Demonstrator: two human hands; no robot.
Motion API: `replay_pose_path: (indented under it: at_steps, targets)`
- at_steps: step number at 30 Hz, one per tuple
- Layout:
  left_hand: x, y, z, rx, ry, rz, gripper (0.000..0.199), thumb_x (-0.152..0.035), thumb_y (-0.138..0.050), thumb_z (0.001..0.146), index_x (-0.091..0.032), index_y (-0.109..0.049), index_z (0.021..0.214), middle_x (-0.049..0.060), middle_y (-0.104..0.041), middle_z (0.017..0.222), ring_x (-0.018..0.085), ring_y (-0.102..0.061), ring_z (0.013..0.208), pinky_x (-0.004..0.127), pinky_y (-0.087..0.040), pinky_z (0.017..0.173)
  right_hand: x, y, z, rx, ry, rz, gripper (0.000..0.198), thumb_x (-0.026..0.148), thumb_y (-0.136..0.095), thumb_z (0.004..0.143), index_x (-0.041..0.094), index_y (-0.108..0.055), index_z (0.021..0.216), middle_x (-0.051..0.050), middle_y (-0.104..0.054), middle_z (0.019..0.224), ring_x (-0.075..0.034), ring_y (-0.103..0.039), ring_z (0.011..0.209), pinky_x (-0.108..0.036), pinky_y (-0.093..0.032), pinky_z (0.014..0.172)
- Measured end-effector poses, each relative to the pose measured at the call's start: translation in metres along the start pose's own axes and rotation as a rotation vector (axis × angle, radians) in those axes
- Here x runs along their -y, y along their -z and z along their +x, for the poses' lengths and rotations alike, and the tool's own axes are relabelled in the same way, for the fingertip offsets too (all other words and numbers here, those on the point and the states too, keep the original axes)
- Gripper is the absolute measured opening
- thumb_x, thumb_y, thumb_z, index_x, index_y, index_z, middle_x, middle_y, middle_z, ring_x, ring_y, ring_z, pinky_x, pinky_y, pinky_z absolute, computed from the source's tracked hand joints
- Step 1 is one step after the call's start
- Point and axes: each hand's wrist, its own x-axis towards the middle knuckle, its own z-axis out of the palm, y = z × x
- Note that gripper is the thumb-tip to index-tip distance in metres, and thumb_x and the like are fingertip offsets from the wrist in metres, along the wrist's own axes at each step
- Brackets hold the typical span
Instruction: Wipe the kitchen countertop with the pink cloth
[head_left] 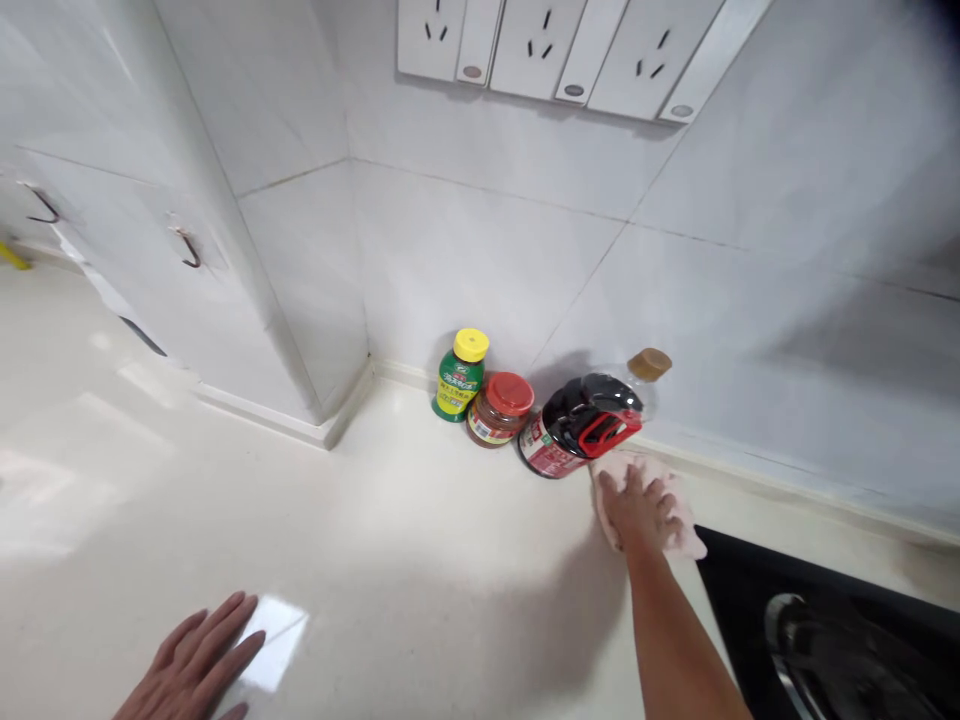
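Note:
My right hand (641,512) presses on a pale pink cloth (686,535), its fingers bent over the fabric. The cloth lies on the countertop against the wall's foot, beside a large bottle of dark sauce (559,425) with a red handle and a brown cap. Left of that bottle stand a brown-filled jar (495,418) with a red lid and a green bottle (456,385) with a yellow cap, both upright. At the lower left, my left hand (195,665) rests palm down near the counter, fingers stretched and holding nothing.
A black cooktop (739,570) with a burner borders the cloth on the right. White tiled wall (480,260) rises behind, with a row of sockets (536,45) above. A tiled pillar (225,250) with hooks juts out at left. The pale countertop (397,560) reflects light.

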Motion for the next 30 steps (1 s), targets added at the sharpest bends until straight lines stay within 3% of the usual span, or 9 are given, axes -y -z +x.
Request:
replay_pose_path:
  at_steps: [4, 8, 10, 16, 20, 23, 25, 30]
  targets:
    - [0.001, -0.001, -0.002, 0.022, 0.000, 0.023, 0.069, -0.052, -0.060, 0.088, -0.030, -0.044, 0.151, 0.008, -0.052, 0.154, 0.028, -0.047, 0.142, 0.042, -0.029, 0.117, 0.029, -0.007, 0.012, -0.024, -0.047, -0.005, 0.072, 0.066, -0.032, 0.094, 0.020, -0.042, 0.149, -0.027, -0.032, 0.155, -0.048, -0.028, 0.140, -0.072, -0.023, 0.104]
    - [0.002, -0.002, -0.003, 0.021, -0.009, 0.020, 0.072, -0.053, -0.060, 0.088, -0.029, -0.042, 0.153, 0.009, -0.051, 0.154, 0.028, -0.048, 0.140, 0.041, -0.029, 0.117, 0.042, -0.014, -0.001, -0.006, 0.112, -0.004, 0.054, 0.048, -0.031, 0.098, 0.025, -0.049, 0.142, -0.018, -0.037, 0.154, -0.036, -0.029, 0.143, -0.061, -0.025, 0.110]
    - [0.002, -0.002, -0.003, 0.007, -0.002, 0.001, 0.070, -0.049, -0.059, 0.088, -0.029, -0.043, 0.153, 0.008, -0.051, 0.154, 0.028, -0.049, 0.139, 0.041, -0.030, 0.117, 0.043, -0.013, -0.003, 0.008, 0.180, 0.003, 0.052, 0.048, -0.031, 0.098, 0.027, -0.049, 0.142, -0.015, -0.036, 0.155, -0.033, -0.028, 0.144, -0.058, -0.024, 0.112]
    - [0.001, 0.000, 0.003, -0.028, 0.002, -0.025, 0.066, -0.048, -0.058, 0.089, -0.028, -0.046, 0.151, 0.008, -0.053, 0.153, 0.029, -0.052, 0.137, 0.040, -0.034, 0.114, 0.020, 0.003, -0.003, 0.030, 0.189, 0.020, 0.060, 0.063, -0.032, 0.096, 0.033, -0.046, 0.147, -0.010, -0.036, 0.158, -0.032, -0.029, 0.145, -0.058, -0.022, 0.115]
    - [0.000, 0.001, 0.004, -0.043, -0.006, -0.033, 0.066, -0.047, -0.058, 0.090, -0.026, -0.046, 0.151, 0.011, -0.052, 0.153, 0.029, -0.051, 0.136, 0.040, -0.032, 0.114, -0.015, 0.013, -0.028, -0.006, 0.109, -0.003, 0.065, 0.063, -0.028, 0.097, 0.028, -0.043, 0.150, -0.012, -0.031, 0.162, -0.036, -0.022, 0.148, -0.061, -0.019, 0.116]
    - [0.001, -0.004, 0.000, -0.036, 0.007, -0.047, 0.069, -0.047, -0.058, 0.090, -0.026, -0.042, 0.153, 0.012, -0.049, 0.155, 0.029, -0.049, 0.139, 0.042, -0.027, 0.118, -0.044, 0.022, -0.071, -0.011, 0.099, -0.037, 0.065, 0.063, -0.031, 0.097, 0.027, -0.042, 0.151, -0.012, -0.030, 0.163, -0.036, -0.022, 0.149, -0.060, -0.021, 0.116]
    - [0.001, -0.009, -0.003, -0.033, 0.022, -0.063, 0.070, -0.047, -0.058, 0.089, -0.028, -0.040, 0.154, 0.011, -0.047, 0.157, 0.029, -0.048, 0.139, 0.042, -0.024, 0.120, -0.067, 0.025, -0.115, -0.023, 0.091, -0.067, 0.066, 0.063, -0.031, 0.097, 0.028, -0.041, 0.151, -0.011, -0.030, 0.164, -0.035, -0.021, 0.150, -0.060, -0.021, 0.116]
    - [0.000, -0.022, -0.010, -0.015, 0.117, -0.178, 0.068, -0.049, -0.052, 0.092, -0.037, -0.033, 0.156, 0.004, -0.044, 0.159, 0.031, -0.050, 0.138, 0.051, -0.032, 0.116, -0.143, 0.019, -0.279, -0.117, 0.023, -0.109, 0.075, 0.071, -0.026, 0.094, 0.026, -0.039, 0.153, -0.016, -0.035, 0.161, -0.040, -0.027, 0.149, -0.065, -0.032, 0.110]
